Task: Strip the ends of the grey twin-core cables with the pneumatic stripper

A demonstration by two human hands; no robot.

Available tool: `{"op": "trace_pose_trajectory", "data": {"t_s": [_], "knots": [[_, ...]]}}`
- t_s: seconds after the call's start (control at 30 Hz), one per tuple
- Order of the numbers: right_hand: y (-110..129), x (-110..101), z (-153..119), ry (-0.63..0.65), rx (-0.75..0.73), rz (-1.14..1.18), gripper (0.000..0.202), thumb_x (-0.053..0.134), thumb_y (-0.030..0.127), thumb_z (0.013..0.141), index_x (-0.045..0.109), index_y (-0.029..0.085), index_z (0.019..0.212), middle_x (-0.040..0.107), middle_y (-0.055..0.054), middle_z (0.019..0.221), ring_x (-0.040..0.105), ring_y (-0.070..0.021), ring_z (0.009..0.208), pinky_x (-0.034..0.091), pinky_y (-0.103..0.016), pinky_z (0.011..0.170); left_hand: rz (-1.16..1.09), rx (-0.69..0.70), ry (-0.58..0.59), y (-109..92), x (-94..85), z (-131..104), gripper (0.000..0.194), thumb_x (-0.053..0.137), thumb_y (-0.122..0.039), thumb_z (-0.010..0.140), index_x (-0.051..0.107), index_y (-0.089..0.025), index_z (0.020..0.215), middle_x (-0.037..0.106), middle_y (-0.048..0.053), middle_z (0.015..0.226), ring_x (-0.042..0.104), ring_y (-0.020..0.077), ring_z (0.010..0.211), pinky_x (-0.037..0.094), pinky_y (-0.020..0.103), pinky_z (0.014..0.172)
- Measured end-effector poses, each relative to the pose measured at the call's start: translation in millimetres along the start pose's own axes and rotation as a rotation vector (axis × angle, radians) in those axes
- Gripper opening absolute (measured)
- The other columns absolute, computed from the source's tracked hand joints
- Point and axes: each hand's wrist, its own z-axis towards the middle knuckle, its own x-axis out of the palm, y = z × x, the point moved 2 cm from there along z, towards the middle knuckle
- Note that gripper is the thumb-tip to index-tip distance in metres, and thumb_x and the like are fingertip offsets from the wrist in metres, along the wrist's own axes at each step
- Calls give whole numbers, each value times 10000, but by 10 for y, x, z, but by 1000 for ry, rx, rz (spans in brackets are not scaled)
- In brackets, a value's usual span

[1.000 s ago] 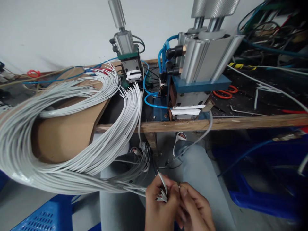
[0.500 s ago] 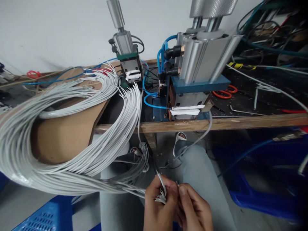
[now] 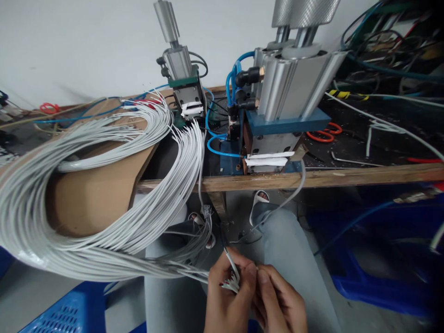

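My left hand [image 3: 229, 291] is closed around several white cable ends [image 3: 231, 280], whose stripped tips poke out between thumb and fingers. Right against it, my right hand [image 3: 279, 298] pinches at a cable tip [image 3: 256, 267] between thumb and forefinger; most of what it grips is hidden by the fingers. The held cables run left into a large coiled bundle of white cables [image 3: 152, 222], which lies on the bench and hangs over its front edge. Both hands are above my lap, in front of the bench.
A pneumatic press [image 3: 287, 92] with a blue plate stands at the bench's front edge, a smaller press [image 3: 183, 78] behind to its left. Cardboard [image 3: 93, 199] lies under the coil. A blue crate [image 3: 360, 286] is at right, a blue perforated basket [image 3: 65, 314] lower left.
My hands stay nearly in place, with small finger movements at the cable tips. The cable end sticking up from my left hand has shifted slightly left.
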Motion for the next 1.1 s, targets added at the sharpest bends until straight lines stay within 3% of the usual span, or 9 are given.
{"op": "trace_pose_trajectory", "data": {"t_s": [0.23,0.4,0.63,0.87,1.1], "knots": [[-55,13,7,-47,-107,-18,399,541,573,859,615,225,677,432,25,532,386,-131,482,331,-248,458,-89,-18,3,148,6,-57,308,681,-427,828,559,-187,678,477,-49,598,424,84,480,335,201,459],[-72,24,1,-27,-48,68,391,536,554,875,591,227,668,350,60,501,315,-105,424,260,-233,400,-65,-14,-30,137,7,-66,321,695,-440,811,571,-182,665,484,-44,598,435,91,511,351,195,484],[-19,28,24,21,-7,77,406,556,570,854,560,228,636,338,68,480,324,-101,414,269,-213,379,-75,-123,-10,93,30,-65,343,695,-487,786,562,-192,674,491,-50,527,412,91,429,361,200,427],[28,9,41,64,2,37,388,540,563,866,622,232,681,363,61,458,351,-105,395,296,-212,374,-79,-88,29,148,11,-36,307,666,-460,826,570,-194,706,477,-68,497,398,82,412,356,187,427],[-12,-5,84,35,38,92,442,579,602,827,549,213,620,309,85,472,250,-68,391,231,-199,383,41,-86,63,-24,43,82,250,719,-420,779,642,-182,770,518,-47,589,431,87,506,355,175,487]]}}
